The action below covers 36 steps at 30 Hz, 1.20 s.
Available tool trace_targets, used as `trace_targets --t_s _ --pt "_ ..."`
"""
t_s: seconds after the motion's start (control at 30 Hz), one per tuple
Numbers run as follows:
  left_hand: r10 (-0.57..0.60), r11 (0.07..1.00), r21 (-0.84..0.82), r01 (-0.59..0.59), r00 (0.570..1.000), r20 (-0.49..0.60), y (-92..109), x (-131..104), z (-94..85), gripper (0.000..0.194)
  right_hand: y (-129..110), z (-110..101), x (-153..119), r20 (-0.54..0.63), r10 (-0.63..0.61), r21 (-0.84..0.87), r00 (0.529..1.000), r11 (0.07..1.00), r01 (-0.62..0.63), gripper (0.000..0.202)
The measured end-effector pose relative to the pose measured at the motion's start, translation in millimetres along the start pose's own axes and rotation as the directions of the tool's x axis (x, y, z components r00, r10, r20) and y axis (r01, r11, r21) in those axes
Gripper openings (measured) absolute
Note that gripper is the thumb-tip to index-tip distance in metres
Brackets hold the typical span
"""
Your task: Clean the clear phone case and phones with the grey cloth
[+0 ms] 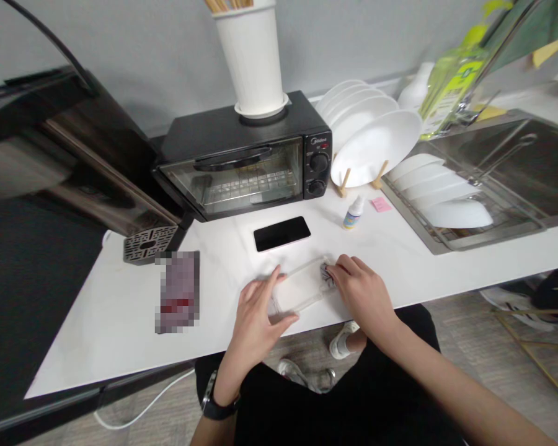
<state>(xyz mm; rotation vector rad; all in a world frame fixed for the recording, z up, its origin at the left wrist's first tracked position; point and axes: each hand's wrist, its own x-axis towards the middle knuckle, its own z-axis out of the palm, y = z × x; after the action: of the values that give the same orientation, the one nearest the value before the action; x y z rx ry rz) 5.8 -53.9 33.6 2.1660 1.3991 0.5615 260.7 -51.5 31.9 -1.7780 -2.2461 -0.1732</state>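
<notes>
Black toaster oven (246, 164) sitting at back of white counter (97, 322), white ribbed holder (252, 59) standing on top. Dark phone (281, 233) lying face-up before oven. Small dropper bottle (354, 213) standing beside pink sticky note (380, 204). White plates (372, 133) leaning in wooden rack; more dishes (446, 195) resting in sink tray. Green bottle (451, 87) standing behind.

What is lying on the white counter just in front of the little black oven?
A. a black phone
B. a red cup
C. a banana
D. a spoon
A. A black phone lies flat, screen up, on the white counter between the toaster oven and the person's two hands, the left hand and right hand, which hold a clear case.
</notes>
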Motion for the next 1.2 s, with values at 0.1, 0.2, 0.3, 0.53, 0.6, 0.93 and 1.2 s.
trace_targets --t_s 0.1,0.2,0.3,0.53,0.6,0.93,1.2 --pt "0.023 1.0 0.007 -0.023 1.0 -0.013 -1.6 0.3 1.3 0.109 -13.6 7.0 12.8 -0.002 0.037 -0.052 0.999 0.998 -0.037 0.016" --pt "0.031 1.0 0.0 -0.031 0.999 -0.024 -3.2 0.5 2.4 0.111 -32.5 11.3 21.4 0.03 -0.007 -0.042 1.0 0.999 0.008 0.014" --pt "0.04 0.999 -0.01 -0.041 0.999 -0.029 -5.1 0.6 3.4 0.111 -54.2 15.2 22.2 0.051 -0.129 0.077 0.99 0.989 0.125 0.01" --pt "0.063 0.998 -0.012 -0.064 0.996 -0.065 -10.7 -0.6 7.3 0.104 -73.2 18.0 22.8 0.044 -0.421 0.464 0.906 0.812 0.355 0.01" --pt "0.075 0.997 -0.014 -0.076 0.996 -0.054 -11.1 -1.3 7.4 0.104 -64.2 12.0 23.2 0.078 -0.463 0.467 0.883 0.799 0.378 0.013" --pt "0.057 0.998 -0.005 -0.057 0.998 -0.04 -6.5 -2.4 4.5 0.105 11.3 -11.8 3.3 0.106 -0.244 0.156 0.964 0.962 0.226 0.018" --pt "0.028 1.0 -0.012 -0.028 0.999 -0.023 -4.6 -0.2 2.3 0.11 -4.7 -1.9 16.6 0.043 -0.076 -0.076 0.996 0.994 0.079 0.016"
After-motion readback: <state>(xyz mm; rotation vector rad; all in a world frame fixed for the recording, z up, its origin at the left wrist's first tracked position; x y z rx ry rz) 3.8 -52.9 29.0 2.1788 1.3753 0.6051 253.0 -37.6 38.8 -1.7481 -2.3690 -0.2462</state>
